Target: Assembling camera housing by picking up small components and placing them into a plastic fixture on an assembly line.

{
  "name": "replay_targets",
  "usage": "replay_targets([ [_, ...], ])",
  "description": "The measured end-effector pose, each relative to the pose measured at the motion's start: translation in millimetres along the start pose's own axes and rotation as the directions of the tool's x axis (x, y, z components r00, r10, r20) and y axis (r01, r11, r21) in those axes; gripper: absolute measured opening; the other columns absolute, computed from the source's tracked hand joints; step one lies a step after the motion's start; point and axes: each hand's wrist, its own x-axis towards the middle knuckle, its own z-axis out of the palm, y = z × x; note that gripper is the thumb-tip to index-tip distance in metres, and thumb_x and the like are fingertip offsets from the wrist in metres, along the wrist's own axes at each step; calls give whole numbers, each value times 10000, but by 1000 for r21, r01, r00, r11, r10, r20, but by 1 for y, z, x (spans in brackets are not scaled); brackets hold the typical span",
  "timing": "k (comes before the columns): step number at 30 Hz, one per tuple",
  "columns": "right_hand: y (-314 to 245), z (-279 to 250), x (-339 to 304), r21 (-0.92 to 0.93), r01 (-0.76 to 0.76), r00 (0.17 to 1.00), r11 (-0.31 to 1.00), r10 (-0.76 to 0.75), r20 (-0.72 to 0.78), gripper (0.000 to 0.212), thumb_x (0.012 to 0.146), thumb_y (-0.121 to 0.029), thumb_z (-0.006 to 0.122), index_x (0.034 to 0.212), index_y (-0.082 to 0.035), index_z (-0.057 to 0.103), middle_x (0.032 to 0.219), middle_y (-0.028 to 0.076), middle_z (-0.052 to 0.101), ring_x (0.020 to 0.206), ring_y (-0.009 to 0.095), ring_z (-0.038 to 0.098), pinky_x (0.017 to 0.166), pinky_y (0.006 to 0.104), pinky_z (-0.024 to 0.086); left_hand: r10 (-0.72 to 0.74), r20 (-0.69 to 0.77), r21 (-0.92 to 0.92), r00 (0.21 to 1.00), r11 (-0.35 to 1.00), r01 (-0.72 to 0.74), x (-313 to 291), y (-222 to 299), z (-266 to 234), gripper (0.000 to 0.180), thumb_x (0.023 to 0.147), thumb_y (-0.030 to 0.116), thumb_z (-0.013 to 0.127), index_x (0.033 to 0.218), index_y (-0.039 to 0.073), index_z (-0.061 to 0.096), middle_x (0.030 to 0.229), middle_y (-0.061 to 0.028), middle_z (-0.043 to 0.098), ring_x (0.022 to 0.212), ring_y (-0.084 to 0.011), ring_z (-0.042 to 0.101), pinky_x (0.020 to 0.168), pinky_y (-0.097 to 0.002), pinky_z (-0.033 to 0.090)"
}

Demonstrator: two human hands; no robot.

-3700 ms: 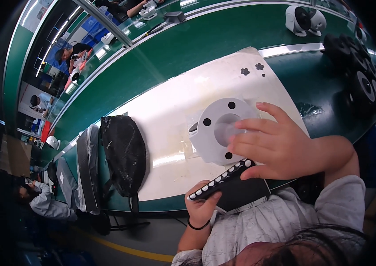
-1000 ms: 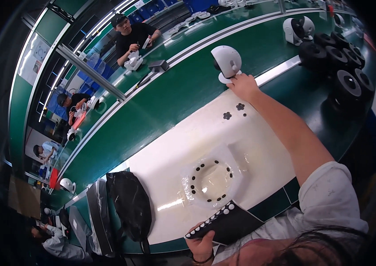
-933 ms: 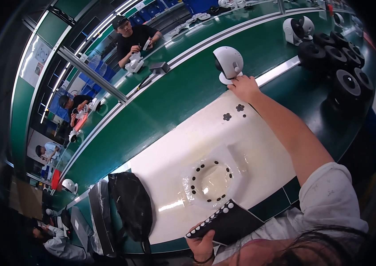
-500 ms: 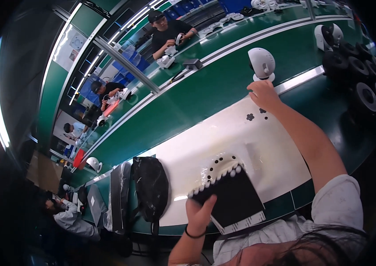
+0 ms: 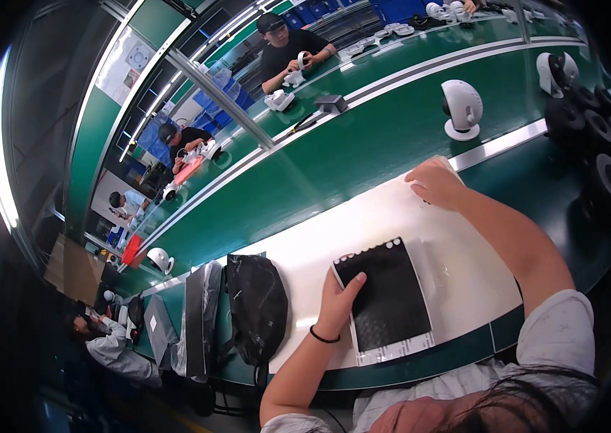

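Note:
My left hand (image 5: 340, 299) grips the left side of a flat black sheet (image 5: 385, 299), thumb on top and fingers underneath. White round tabs line its far edge, and a white printed strip runs along its near edge. The sheet is held over a white mat (image 5: 313, 260) on the bench. My right hand (image 5: 437, 186) lies at the mat's far right corner with its fingers curled down. A small black piece shows at its lower edge; what its fingers hold, if anything, is hidden. Beyond it stands a white rounded device (image 5: 462, 108) on a round base.
Left of the mat lie a black bag (image 5: 256, 307) and a long dark strip (image 5: 201, 314). Black round parts (image 5: 601, 137) are heaped at the right. Across the green bench (image 5: 334, 180), a metal rail separates a co-worker (image 5: 292, 58) handling white parts. Other people work at the left.
My right hand has drawn back from the white device's base and covers the small black shapes on the mat. The black sheet has turned flatter, hiding the dark dots beyond its far edge.

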Motion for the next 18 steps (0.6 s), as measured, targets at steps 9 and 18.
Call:
replay_targets([
  [9, 1, 7, 8, 181, -150, 983, 972, 127, 131, 210, 762, -151, 550, 912, -17, 609, 871, 128, 608, 866, 286, 542, 794, 353, 409, -63, 130, -237, 989, 967, 93, 8, 1, -31, 585, 820, 63, 455, 1343, 30, 195, 1282, -116, 375, 1140, -189, 395, 975, -289, 284],
  [18, 2, 7, 9, 336, -299, 947, 893, 234, 221, 181, 782, -98, 553, 933, -6, 589, 961, 119, 557, 913, 218, 531, 819, 295, 411, -46, 226, -232, 973, 968, 99, 15, 9, -46, 705, 734, -41, 417, 1365, 60, 120, 1283, -157, 382, 1142, -195, 402, 971, -283, 282],
])
